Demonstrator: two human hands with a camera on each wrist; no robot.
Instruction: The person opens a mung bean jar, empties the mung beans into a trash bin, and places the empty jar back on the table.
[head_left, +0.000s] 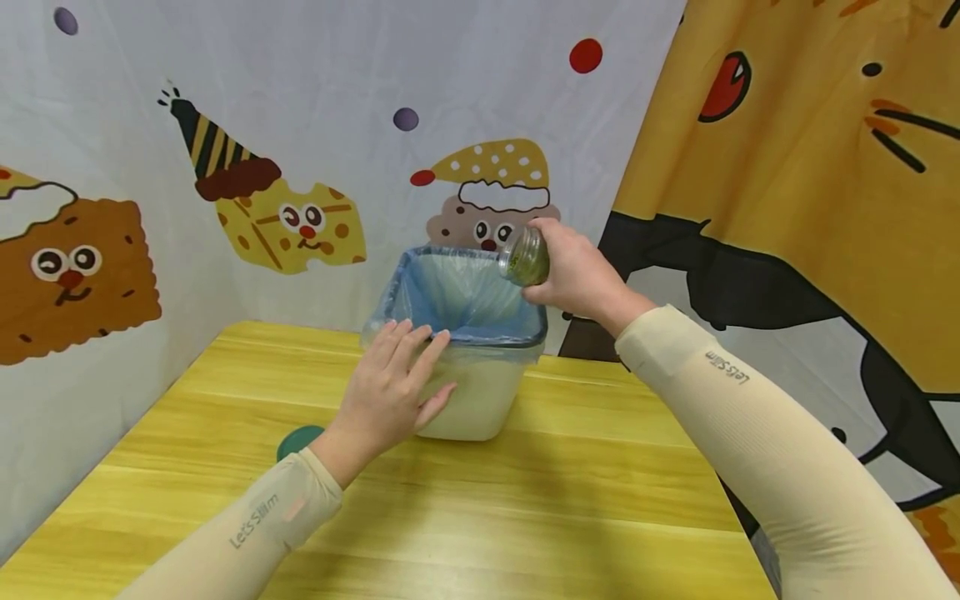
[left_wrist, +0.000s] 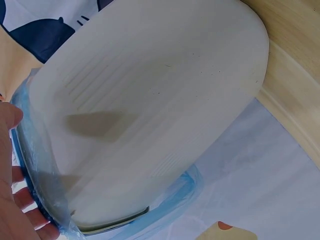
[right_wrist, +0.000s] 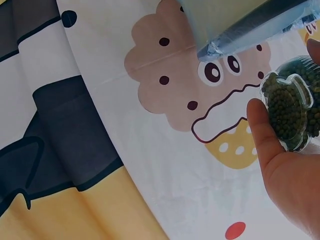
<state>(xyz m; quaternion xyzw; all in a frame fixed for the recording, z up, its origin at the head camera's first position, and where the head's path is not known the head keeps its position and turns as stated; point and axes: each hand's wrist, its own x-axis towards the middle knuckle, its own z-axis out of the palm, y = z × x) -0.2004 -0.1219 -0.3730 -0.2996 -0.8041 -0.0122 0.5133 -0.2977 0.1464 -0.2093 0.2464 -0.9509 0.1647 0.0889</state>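
Observation:
A cream trash bin (head_left: 472, 396) stands on the table, lined with a translucent blue plastic bag (head_left: 450, 292). My right hand (head_left: 577, 271) grips a small clear jar (head_left: 525, 257) above the bin's right side, tipped over with its mouth toward the left. Small round green beans (right_wrist: 285, 107), like mung beans, fill much of the jar in the right wrist view. At the bin's near rim is my left hand (head_left: 390, 379), fingers extended and thumb apart. The left wrist view shows its fingertips (left_wrist: 37, 217) at the bagged rim and the bin's pale wall (left_wrist: 150, 100).
A green round lid (head_left: 298, 440) lies on the yellow wood-grain table (head_left: 480, 517), partly hidden behind my left wrist. Behind the table hangs a white cloth (head_left: 315, 75) printed with cartoon foods. On the right is an orange and black patterned curtain (head_left: 795, 183).

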